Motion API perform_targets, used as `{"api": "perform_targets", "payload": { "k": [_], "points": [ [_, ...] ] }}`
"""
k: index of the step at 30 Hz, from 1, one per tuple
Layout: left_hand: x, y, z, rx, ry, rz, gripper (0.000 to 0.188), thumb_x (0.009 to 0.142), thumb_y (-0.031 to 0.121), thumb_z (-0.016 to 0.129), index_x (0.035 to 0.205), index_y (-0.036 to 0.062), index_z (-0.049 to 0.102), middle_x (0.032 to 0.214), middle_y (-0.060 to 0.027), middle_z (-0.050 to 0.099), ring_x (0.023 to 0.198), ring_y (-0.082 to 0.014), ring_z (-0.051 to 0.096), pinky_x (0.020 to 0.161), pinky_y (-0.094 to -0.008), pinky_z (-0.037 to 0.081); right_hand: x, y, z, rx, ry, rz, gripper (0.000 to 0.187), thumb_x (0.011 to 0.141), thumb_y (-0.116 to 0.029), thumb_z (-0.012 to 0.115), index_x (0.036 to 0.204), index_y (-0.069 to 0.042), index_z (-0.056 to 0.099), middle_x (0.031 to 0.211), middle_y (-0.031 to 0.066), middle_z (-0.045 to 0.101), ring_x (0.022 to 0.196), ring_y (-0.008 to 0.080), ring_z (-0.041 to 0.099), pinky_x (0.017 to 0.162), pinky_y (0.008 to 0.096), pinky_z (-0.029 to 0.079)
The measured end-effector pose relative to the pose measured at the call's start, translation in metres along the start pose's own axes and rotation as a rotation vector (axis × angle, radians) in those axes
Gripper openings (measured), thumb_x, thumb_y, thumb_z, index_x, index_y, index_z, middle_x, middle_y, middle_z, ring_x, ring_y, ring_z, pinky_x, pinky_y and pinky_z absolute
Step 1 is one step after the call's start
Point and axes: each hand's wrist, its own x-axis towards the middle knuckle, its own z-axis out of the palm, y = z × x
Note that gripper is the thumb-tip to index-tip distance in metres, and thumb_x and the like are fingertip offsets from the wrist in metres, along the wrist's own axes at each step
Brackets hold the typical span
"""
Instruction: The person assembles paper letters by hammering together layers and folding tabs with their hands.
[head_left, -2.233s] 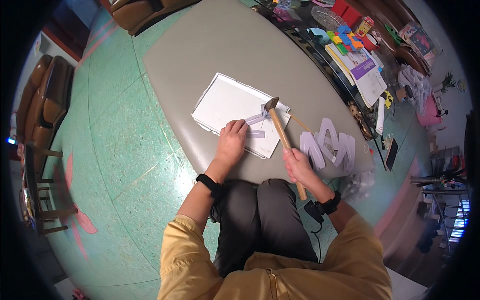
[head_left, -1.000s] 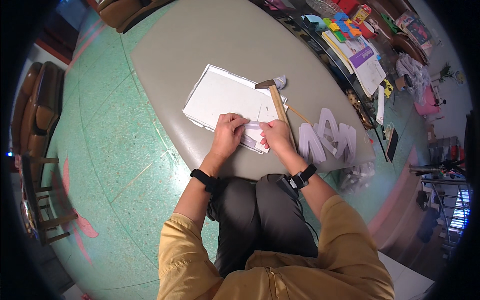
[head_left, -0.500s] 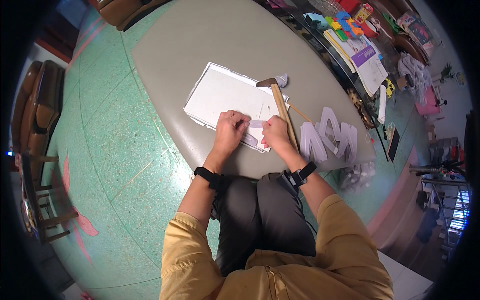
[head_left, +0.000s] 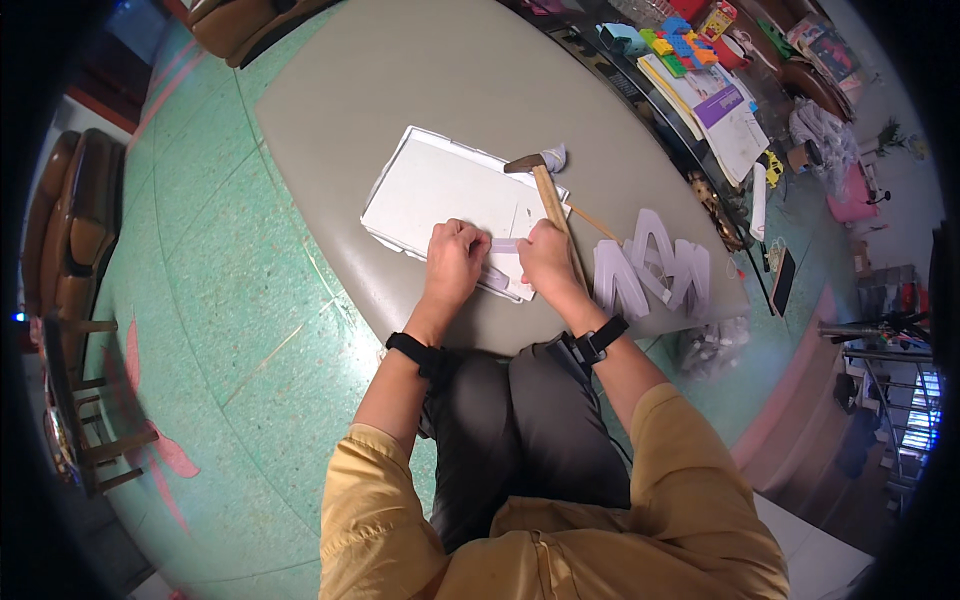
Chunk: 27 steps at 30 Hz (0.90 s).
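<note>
A short pale lilac strip [head_left: 504, 245] is stretched between my hands, above a shallow white tray [head_left: 392, 196]. My left hand [head_left: 457, 262] pinches its left end, fingers closed. The right end is gripped by my right hand [head_left: 549, 262], whose fingers are curled shut around it. Under the strip, another lilac piece [head_left: 494, 279] lies at the tray's near edge. A hammer [head_left: 548, 190] with a wooden handle rests across the tray's right side, its handle running behind my right hand. To the right lie several folded lilac strips [head_left: 655, 270].
All this rests on a grey padded surface [head_left: 400, 60]. A crumpled whitish bundle [head_left: 554, 157] touches the hammer head, and a thin stick [head_left: 593, 222] lies nearby. A dark table [head_left: 600, 75] with papers [head_left: 728, 125] and toy bricks [head_left: 680, 48] stands beyond. A clear plastic bag [head_left: 715, 345] hangs near the right edge.
The view has shifted slightly. My right hand has closed further over the strip's right end, while my left keeps its pinch.
</note>
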Motion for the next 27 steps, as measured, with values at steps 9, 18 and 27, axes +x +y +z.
{"api": "perform_targets", "payload": {
  "k": [9,18,27],
  "points": [
    [0.000,-0.002,0.000,-0.014,0.004,0.008,0.005,0.069,0.004,0.063,0.074,0.0038,0.064,0.082,-0.0113,0.058,0.080,-0.0302,0.051,0.074,-0.0369,0.044,-0.003,0.035,-0.016,-0.626,0.346,-0.410,0.027,0.080,-0.009,0.055,0.103,0.002,0.047,0.095,0.0218,0.052,0.081,0.0401,0.059,0.070,0.0450,0.048],
    [-0.004,-0.004,-0.002,-0.035,0.041,0.018,0.008,0.069,0.003,0.066,0.076,0.0045,0.063,0.079,-0.0102,0.057,0.079,-0.0287,0.050,0.072,-0.0358,0.044,-0.027,0.038,-0.042,-0.036,0.018,0.034,0.019,0.088,-0.019,0.045,0.093,-0.001,0.048,0.076,0.0185,0.059,0.076,0.0315,0.063,0.062,0.0412,0.050],
    [-0.002,-0.002,0.002,-0.049,0.066,0.020,0.006,0.068,0.002,0.065,0.074,0.0043,0.064,0.079,-0.0110,0.058,0.078,-0.0285,0.051,0.072,-0.0362,0.044,-0.115,0.063,-0.056,-0.007,-0.081,-0.213,0.028,0.092,-0.026,0.046,0.085,0.000,0.041,0.066,0.0281,0.051,0.068,0.0487,0.050,0.056,0.0494,0.038]
  ]
}}
